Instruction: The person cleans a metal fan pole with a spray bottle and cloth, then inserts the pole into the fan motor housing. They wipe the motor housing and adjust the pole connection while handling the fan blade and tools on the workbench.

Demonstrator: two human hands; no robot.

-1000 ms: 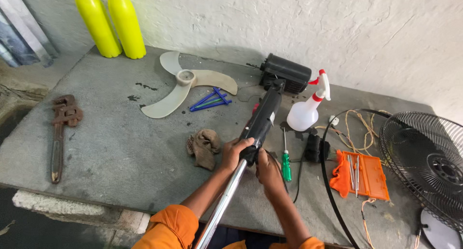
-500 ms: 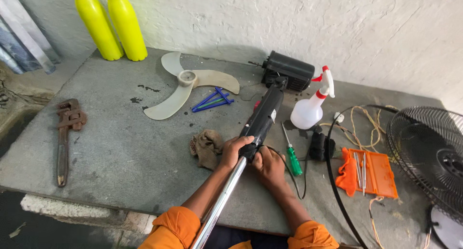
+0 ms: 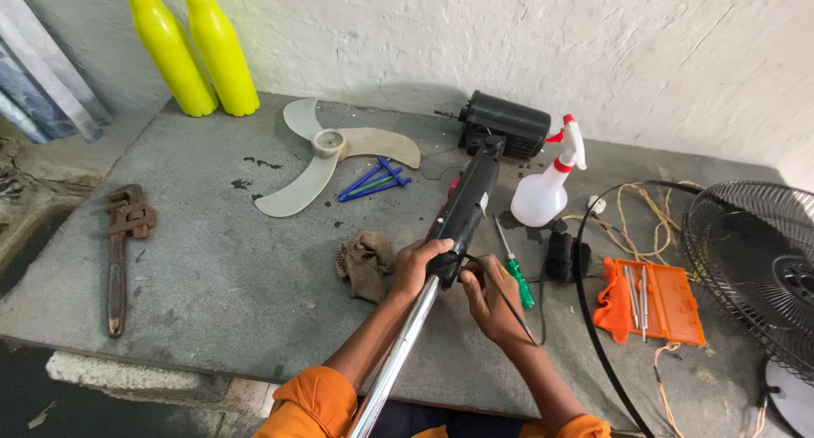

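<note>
A black fan neck housing (image 3: 466, 207) on a chrome pole (image 3: 394, 362) lies across the grey bench, joined at its far end to the black fan motor (image 3: 504, 124). My left hand (image 3: 417, 264) grips the lower end of the black housing where it meets the pole. My right hand (image 3: 487, 298) is at the same end from the right, fingers pinching a thin black wire (image 3: 509, 306) that comes out of the housing. A green-handled screwdriver (image 3: 515, 268) lies just right of my right hand.
A cream fan blade (image 3: 326, 162), blue sticks (image 3: 373, 182), a brown rag (image 3: 365, 264), a rusty pipe wrench (image 3: 119, 251), two yellow bottles (image 3: 199, 52), a white spray bottle (image 3: 547, 188), an orange tool case (image 3: 657, 302), tangled wires (image 3: 636, 213) and a black fan guard (image 3: 755, 268) lie around.
The view has shifted slightly. Both hands stay at the lower end of the black housing; my right hand has shifted a little and now pinches the thin wire.
</note>
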